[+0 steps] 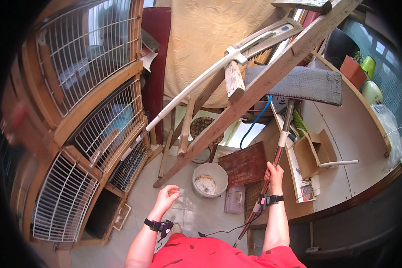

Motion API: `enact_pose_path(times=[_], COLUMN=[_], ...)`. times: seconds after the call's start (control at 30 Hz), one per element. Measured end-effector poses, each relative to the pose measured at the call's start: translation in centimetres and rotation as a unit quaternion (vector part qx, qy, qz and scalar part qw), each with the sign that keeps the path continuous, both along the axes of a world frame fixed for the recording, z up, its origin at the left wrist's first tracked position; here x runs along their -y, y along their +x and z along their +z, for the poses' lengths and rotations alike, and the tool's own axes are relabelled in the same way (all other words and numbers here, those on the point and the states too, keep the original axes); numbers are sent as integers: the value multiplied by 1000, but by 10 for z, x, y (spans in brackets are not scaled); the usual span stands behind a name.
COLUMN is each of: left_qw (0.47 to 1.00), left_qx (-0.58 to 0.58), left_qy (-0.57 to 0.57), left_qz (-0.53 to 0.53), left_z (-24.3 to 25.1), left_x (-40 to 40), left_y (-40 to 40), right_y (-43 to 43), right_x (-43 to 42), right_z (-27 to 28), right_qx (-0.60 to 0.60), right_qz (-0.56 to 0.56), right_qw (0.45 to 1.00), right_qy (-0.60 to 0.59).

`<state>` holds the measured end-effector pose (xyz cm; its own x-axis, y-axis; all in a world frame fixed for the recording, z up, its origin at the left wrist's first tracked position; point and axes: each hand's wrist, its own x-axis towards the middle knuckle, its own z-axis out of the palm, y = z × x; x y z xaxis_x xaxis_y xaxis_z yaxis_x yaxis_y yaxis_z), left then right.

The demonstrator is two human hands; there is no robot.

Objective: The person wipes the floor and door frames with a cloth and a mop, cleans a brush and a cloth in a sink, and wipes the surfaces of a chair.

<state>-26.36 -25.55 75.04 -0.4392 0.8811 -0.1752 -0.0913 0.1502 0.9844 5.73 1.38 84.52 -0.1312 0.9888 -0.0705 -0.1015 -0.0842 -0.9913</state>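
My right hand [274,174] is closed around the red and silver pole [278,152] of a flat mop. Its grey pad [305,83] is raised at the pole's upper end, beside a wooden ladder [254,90]. The pole's lower end comes down near my right hip. My left hand [167,197] is in the air with its fingers loosely curled and nothing in it. Below and to its right, a white plastic bucket [210,171] with bits of debris inside stands on the tiled floor. A second mop with a white pole [187,95] leans across the ladder.
Wooden cages with wire doors [105,134] line the left side. On the right, a white worktop [331,134] holds an opened cardboard box [313,154]. A round stool [206,130], a dark red board [243,164] and a lilac plastic case [234,200] are near the bucket.
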Motion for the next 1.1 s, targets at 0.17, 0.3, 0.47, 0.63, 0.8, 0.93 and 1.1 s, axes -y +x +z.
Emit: enact_pose_path(times=[0.17,0.3,0.47,0.63,0.8,0.93,1.1], left_qw=[1000,1000,1000,998,996,995,995], left_qx=[2,1,11,6,9,12,17], left_qy=[-2,-4,10,8,5,-5,-2], left_qz=[-12,-5,25,63,89,97,96], left_z=[6,4,16,19,27,21,17], left_x=[-14,-28,-39,-44,-46,-44,-49], left_y=[-23,-30,-33,-32,-23,-16,-11], right_y=[-26,-46,-73,-94,-99,-100,-119], right_x=[-30,-56,-92,-120,-153,-170,-164], right_z=[20,37,44,60,52,38,49], right_qx=[-7,-30,-23,40,145,206,215], right_qz=[64,110,149,169,134,91,30], right_qw=[998,993,988,984,966,940,922], right_qy=[8,3,17,43,166,258,321])
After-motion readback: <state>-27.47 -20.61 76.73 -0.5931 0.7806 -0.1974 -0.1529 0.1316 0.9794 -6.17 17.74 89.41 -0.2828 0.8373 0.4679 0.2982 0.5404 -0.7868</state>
